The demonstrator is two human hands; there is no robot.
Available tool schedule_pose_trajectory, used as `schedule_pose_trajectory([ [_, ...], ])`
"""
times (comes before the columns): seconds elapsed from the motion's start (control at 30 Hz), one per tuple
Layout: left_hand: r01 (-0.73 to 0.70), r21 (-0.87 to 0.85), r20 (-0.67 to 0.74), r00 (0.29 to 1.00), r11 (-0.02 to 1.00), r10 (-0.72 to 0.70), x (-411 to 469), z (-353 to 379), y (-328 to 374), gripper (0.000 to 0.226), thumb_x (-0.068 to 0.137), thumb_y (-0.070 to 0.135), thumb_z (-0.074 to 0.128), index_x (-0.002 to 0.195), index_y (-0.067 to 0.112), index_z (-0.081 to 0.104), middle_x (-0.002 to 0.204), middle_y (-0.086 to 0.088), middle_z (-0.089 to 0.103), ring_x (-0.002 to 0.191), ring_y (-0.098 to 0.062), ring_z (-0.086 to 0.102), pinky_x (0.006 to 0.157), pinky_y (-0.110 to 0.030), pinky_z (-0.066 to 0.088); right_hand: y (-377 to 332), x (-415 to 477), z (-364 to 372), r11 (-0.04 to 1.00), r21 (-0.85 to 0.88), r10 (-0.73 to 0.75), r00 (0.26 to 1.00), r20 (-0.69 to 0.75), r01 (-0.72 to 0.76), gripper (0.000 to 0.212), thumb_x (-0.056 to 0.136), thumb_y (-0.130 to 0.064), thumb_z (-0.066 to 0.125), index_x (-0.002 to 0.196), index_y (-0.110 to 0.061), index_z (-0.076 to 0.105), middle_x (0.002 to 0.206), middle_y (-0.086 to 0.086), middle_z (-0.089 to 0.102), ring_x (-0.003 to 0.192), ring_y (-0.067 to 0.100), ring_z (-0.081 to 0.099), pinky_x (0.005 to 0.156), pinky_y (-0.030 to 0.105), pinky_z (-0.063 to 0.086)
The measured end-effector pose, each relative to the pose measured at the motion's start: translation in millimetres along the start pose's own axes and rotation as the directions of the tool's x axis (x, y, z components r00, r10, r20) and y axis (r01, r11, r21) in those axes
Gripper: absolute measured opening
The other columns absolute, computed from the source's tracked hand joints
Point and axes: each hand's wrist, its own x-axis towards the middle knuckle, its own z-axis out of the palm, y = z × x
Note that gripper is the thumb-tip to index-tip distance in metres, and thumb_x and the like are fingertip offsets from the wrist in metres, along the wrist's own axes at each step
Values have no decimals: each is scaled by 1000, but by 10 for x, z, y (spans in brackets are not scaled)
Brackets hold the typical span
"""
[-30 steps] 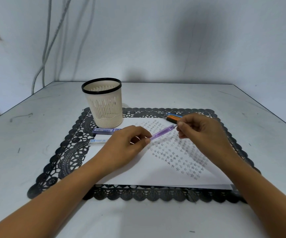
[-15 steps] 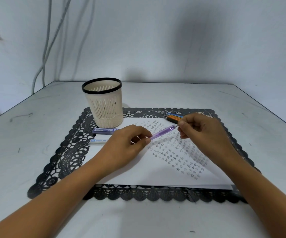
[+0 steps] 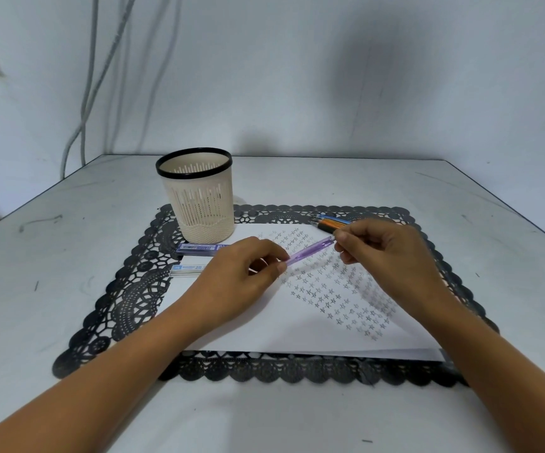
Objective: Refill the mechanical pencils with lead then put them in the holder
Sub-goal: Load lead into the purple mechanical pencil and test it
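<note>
A translucent purple mechanical pencil (image 3: 308, 251) slants above the white paper, held at both ends. My left hand (image 3: 241, 279) pinches its lower end between thumb and fingers. My right hand (image 3: 385, 259) pinches the upper tip with thumb and forefinger. Other pencils, orange and blue (image 3: 331, 223), lie on the mat just behind my right hand. The cream slotted holder (image 3: 199, 197) with a black rim stands upright at the mat's back left. Two lead cases lie in front of it: a purple one (image 3: 199, 248) and a white one (image 3: 187, 269).
A black lace placemat (image 3: 127, 299) covers the middle of the grey table, with a white sheet (image 3: 281, 325) bearing drawn stars on top. Grey cables (image 3: 91, 76) hang down the wall at the back left. The table's edges run off to left and right.
My right hand's fingertips have shifted slightly at the pencil's upper tip. The left hand and the pencil stay almost where they were.
</note>
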Motion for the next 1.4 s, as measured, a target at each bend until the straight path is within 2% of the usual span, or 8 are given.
schedule_pose_trajectory([
  [0.17, 27, -45, -4, 1000, 999, -27, 2, -2, 12, 13, 86, 17, 61, 86, 30, 61, 73, 13, 59, 67, 3, 56, 66, -7, 41, 14, 26, 1, 942, 300, 145, 989, 29, -147, 20, 92, -11, 51, 88, -17, 70, 76, 2, 70, 71, 13, 66, 69, 24, 58],
  [0.27, 44, -59, -4, 999, 997, -44, 4, 5, 19, 18, 86, 16, 61, 83, 34, 59, 74, 14, 60, 66, 5, 56, 66, -8, 41, 48, 43, -10, 871, 408, 204, 957, 208, -275, 22, 91, -8, 49, 105, -7, 65, 85, 9, 69, 75, 17, 65, 68, 28, 57],
  [0.47, 34, -70, -3, 999, 997, -35, 5, 26, 29, 16, 86, 21, 60, 85, 36, 60, 80, 13, 62, 69, 3, 57, 68, -12, 44, 57, 24, 99, 821, 462, 200, 928, 315, -334, 15, 83, -10, 57, 91, -4, 68, 81, 8, 68, 74, 15, 65, 67, 27, 57],
  [0.53, 19, -52, -2, 1000, 998, -19, -3, 39, 38, 10, 87, 28, 58, 96, 29, 63, 85, 10, 63, 75, 2, 58, 69, -13, 46, 39, 47, 95, 735, 578, 218, 931, 294, -355, 16, 88, -11, 52, 90, -2, 65, 79, 9, 68, 74, 17, 65, 67, 29, 57],
  [0.7, -65, 118, 55, 997, 991, 59, -39, 77, -12, 52, 86, 62, 38, 119, 26, 56, 103, 14, 55, 95, 7, 51, 84, -8, 39, 16, 119, 31, 404, 831, 349, 904, 246, -382, 19, 95, -17, 45, 81, -7, 53, 71, 13, 67, 64, 22, 67, 61, 34, 59],
  [0.83, -158, 326, 250, 965, 932, 77, -97, 126, -32, 68, 80, 71, 25, 134, 32, 40, 129, 15, 40, 118, 6, 34, 95, -7, 24, 51, 127, -6, 227, 881, 401, 864, 304, -415, 26, 94, -31, 43, 76, -14, 50, 52, 0, 44, 44, 11, 42, 47, 21, 44],
  [1.13, -241, 466, 453, 892, 852, 5, -127, 171, -45, 78, 74, 74, 15, 142, 37, 20, 153, 8, 15, 138, -7, 11, 114, -28, 9, 100, 105, -14, 135, 909, 325, 884, 336, -395, 58, 84, -62, 35, 50, -15, 35, 44, -3, 24, 38, 9, 22, 42, 21, 23],
  [1.4, -243, 474, 459, 889, 846, -2, -124, 179, -38, 77, 75, 75, 15, 142, 37, 20, 153, 10, 14, 137, -6, 10, 113, -26, 4, 98, 113, -14, 132, 927, 325, 899, 294, -351, 51, 82, -49, 37, 44, -16, 31, 38, -3, 22, 34, 9, 21, 41, 20, 19],
])
